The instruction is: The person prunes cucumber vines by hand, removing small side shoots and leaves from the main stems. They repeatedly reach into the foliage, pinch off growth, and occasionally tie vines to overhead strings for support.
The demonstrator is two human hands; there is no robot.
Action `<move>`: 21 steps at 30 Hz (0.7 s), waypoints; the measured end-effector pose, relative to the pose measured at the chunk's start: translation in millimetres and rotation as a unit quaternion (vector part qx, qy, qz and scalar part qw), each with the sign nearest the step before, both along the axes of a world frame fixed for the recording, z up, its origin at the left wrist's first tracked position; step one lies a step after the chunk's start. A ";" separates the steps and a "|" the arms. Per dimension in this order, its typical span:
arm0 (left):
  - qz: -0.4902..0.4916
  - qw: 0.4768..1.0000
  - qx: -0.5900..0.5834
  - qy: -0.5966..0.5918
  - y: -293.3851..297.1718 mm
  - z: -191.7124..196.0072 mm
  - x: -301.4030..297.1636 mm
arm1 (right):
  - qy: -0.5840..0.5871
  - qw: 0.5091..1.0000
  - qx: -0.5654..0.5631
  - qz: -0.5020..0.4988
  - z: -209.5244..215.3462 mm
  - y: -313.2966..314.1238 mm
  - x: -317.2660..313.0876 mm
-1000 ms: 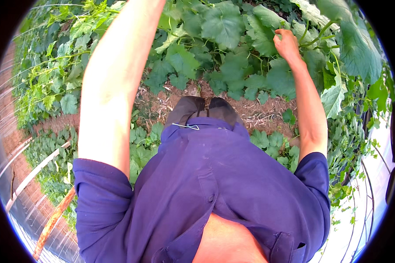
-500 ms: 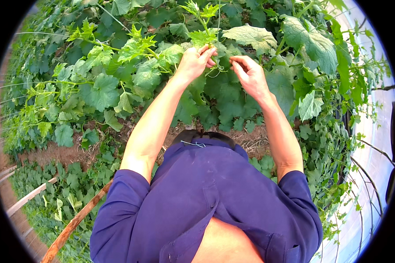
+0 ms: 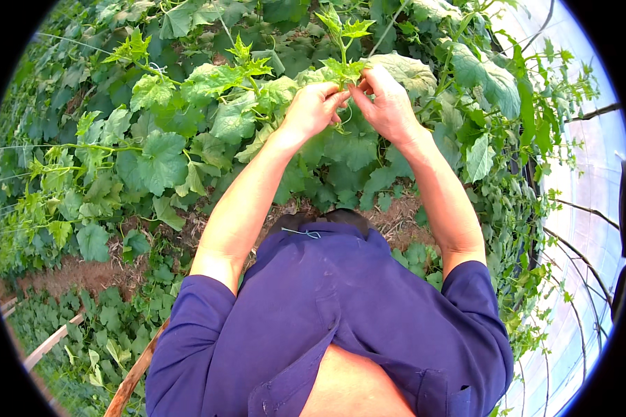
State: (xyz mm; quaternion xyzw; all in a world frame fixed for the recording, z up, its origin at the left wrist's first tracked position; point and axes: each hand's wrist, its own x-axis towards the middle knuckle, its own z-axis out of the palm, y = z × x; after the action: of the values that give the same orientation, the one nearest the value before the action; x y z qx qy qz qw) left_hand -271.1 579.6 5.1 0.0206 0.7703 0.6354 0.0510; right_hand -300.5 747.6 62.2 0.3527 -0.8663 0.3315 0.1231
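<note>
I am seeing the right hand [image 3: 389,110] coming in beside the left hand [image 3: 310,112], whose fingers are pinching the upright, bright-green, lobed-leaf vine shoot [image 3: 343,68], far middle; both are now sharing one spot, the right fingers' grip I cannot tell

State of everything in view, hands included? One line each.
Bare left hand: fingers curled at the shoot's stem, exact grip hidden.
Bare right hand: thumb and fingers bent, close beside left fingertips.
Bright-green, lobed-leaf vine shoot: upright, tip above both hands.
Thin pale string: straight, slanting.
Dark-blue cloth shirt: open at neck.
Thin light-blue waist cord: lying across trouser front.
</note>
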 end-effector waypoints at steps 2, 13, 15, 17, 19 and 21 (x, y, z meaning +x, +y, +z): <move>-0.007 1.000 -0.006 -0.004 -0.3 2.3 -0.1 | -0.011 1.000 -0.019 -0.017 -2.9 0.2 -0.6; -0.030 0.999 0.021 0.014 16.8 6.1 5.5 | -0.065 0.997 -0.046 0.025 -2.5 31.9 -0.5; -0.041 0.999 0.014 0.019 20.4 8.2 7.3 | -0.096 0.993 -0.055 0.039 -2.9 38.7 0.7; -0.045 0.999 -0.010 0.020 24.2 10.2 8.6 | -0.094 0.993 -0.055 0.033 -0.2 42.4 6.8; -0.049 0.998 -0.018 0.023 28.4 11.3 8.8 | -0.058 0.997 -0.033 0.046 -1.2 45.1 5.2; -0.048 0.998 -0.023 0.018 33.6 13.4 8.4 | 0.015 0.997 0.013 0.073 -7.7 50.0 -3.9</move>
State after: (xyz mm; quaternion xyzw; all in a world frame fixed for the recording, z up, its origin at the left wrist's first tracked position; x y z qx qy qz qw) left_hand -262.7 613.2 18.5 0.0679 0.7838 0.6135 0.0685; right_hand -304.4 797.6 54.5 0.4214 -0.8407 0.3227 0.1071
